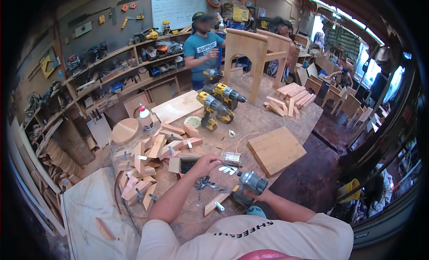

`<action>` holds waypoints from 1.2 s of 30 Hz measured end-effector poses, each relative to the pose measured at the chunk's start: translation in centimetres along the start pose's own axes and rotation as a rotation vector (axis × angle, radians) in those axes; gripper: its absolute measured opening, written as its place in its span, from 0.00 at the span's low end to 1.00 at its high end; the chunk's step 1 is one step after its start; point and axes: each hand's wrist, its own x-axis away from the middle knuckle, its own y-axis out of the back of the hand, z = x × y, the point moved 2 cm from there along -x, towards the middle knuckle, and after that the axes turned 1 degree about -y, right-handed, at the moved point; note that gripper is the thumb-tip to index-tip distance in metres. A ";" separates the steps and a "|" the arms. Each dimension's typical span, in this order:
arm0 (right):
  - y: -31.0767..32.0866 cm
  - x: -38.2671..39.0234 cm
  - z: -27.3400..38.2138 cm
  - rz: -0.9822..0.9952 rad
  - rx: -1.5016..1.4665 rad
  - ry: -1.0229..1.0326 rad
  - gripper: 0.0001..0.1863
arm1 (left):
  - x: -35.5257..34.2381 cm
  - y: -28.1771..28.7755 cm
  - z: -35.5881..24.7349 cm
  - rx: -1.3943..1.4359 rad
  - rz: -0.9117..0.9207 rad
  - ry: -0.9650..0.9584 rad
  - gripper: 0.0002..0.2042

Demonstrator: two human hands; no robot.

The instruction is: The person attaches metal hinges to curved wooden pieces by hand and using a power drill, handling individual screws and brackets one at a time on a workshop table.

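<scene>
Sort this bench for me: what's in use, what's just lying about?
In use: left hand in the screw box; right hand gripping the grey drill; wood piece with bracket.
Lying about: yellow drills; glue bottle; square board.
</scene>
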 end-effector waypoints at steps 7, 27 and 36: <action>-0.2 0.0 -0.1 -0.015 -0.116 -0.055 0.23 | -1.0 1.3 -0.6 0.054 0.134 -0.002 0.09; -0.3 -0.3 0.6 -0.042 -0.103 -0.007 0.22 | -2.5 2.1 -0.6 -0.057 0.349 -0.001 0.09; -0.4 0.1 -0.9 -0.034 -0.090 -0.067 0.18 | -2.2 1.6 -0.9 -0.078 0.273 -0.062 0.08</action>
